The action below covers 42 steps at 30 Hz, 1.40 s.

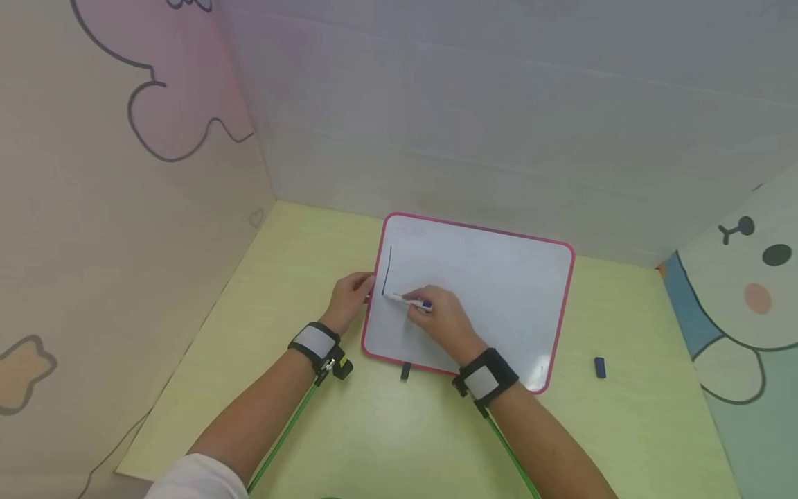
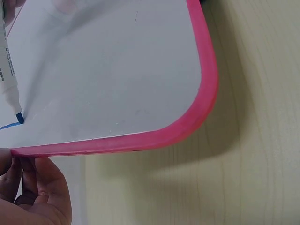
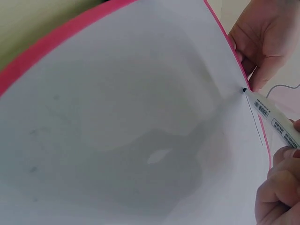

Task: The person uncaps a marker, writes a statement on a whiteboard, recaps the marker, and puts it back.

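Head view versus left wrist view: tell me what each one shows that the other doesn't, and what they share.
Only the head view shows the cartoon wall drawings, the black wrist straps and the small blue object right of the board.

Only the left wrist view shows legible-looking small print on the marker.

Both show that marker, the whiteboard with its pink frame, a drawn line, and the left hand holding the frame.
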### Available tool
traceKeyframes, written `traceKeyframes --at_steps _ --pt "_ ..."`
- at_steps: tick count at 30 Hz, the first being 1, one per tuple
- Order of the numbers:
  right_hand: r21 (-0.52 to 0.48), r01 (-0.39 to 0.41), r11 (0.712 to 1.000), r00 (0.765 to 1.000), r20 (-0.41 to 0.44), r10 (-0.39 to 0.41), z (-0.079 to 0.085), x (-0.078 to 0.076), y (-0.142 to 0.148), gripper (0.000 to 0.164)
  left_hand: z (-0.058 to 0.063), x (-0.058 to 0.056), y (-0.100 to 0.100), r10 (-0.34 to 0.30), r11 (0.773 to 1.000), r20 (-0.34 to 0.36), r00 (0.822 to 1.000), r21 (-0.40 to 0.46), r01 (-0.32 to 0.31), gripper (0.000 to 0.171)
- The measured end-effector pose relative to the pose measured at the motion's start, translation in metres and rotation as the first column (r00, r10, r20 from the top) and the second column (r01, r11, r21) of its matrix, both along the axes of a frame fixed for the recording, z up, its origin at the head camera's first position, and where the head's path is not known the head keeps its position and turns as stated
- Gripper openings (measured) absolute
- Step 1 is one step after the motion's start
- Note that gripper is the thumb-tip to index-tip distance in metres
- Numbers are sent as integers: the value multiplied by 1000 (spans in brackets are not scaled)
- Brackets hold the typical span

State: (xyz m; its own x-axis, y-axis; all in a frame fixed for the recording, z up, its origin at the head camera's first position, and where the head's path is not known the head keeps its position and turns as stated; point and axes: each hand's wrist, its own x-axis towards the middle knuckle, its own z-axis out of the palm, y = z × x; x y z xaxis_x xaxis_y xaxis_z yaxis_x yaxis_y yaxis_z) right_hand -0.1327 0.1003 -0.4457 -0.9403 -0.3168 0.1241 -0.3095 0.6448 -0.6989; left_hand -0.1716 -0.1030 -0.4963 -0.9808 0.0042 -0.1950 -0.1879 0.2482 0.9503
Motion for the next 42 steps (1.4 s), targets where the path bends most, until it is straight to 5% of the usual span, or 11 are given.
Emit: traceKeyframes --at_steps 12,23,42 --pt "25 -22 999 1000 -20 23 -1 1 -1 20 -1 -1 -1 8 1000 2 1000 8 -8 37" --pt "-70 55 996 977 -202 -68 2 1 5 24 -2 -3 1 4 1000 -29 1000 -2 -4 37" --pt "-5 92 996 979 -184 -91 0 -5 1 26 -1 -1 3 -11 1000 -14 1000 -24 10 37"
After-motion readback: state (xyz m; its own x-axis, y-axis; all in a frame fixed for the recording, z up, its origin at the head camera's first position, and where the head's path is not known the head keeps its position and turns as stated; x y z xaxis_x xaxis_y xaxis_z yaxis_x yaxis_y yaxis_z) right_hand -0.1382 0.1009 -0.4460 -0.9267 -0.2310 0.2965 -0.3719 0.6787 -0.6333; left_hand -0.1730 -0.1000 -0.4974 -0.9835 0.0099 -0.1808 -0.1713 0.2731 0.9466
